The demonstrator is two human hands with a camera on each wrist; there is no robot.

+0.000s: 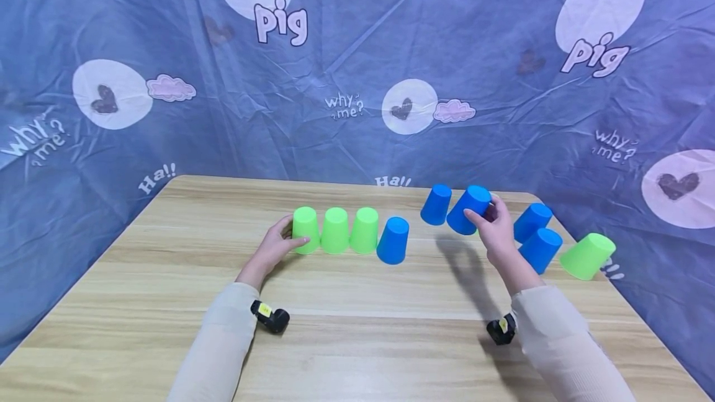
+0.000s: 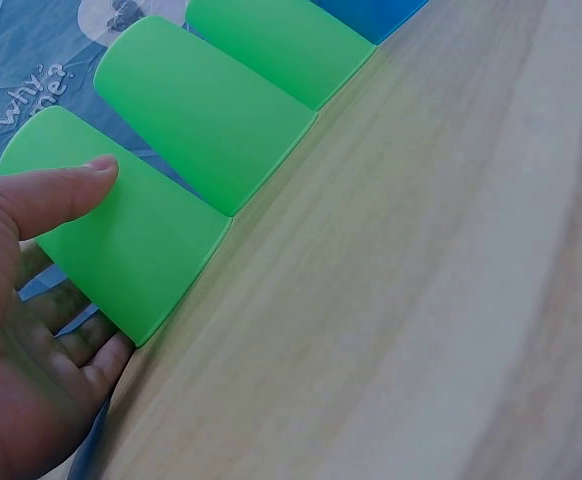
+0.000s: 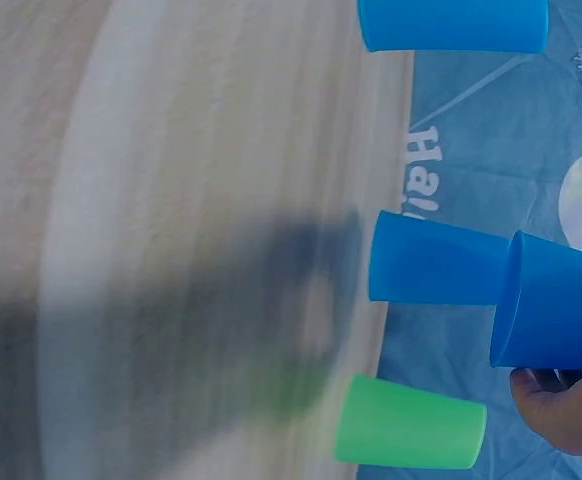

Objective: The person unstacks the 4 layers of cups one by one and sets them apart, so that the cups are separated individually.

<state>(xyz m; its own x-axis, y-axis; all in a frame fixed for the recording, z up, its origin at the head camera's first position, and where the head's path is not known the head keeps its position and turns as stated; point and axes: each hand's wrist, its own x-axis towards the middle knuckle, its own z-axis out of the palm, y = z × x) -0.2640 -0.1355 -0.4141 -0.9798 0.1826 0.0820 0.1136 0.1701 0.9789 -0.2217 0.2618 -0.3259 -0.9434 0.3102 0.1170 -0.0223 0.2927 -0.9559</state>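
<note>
Three green cups stand upside down in a row on the table. My left hand (image 1: pixel 274 245) is at the leftmost green cup (image 1: pixel 305 230). Its thumb lies across the cup's front, and the fingers reach round the far side in the left wrist view. A blue cup (image 1: pixel 393 241) stands at the row's right end. To the right, my right hand (image 1: pixel 494 228) grips another blue cup (image 1: pixel 470 208) by its side, mouth down and slightly tilted. This cup hangs above the table, its shadow below. Behind it, a green cup (image 3: pixel 411 422) shows in the right wrist view, mostly hidden in the head view.
A blue cup (image 1: pixel 436 205) stands just left of the held one. Beyond my right wrist are two more blue cups (image 1: pixel 532 222) and a green cup (image 1: pixel 588 257) near the table's right edge. A printed cloth (image 1: pixel 346 67) hangs behind the wooden table (image 1: pixel 357 340).
</note>
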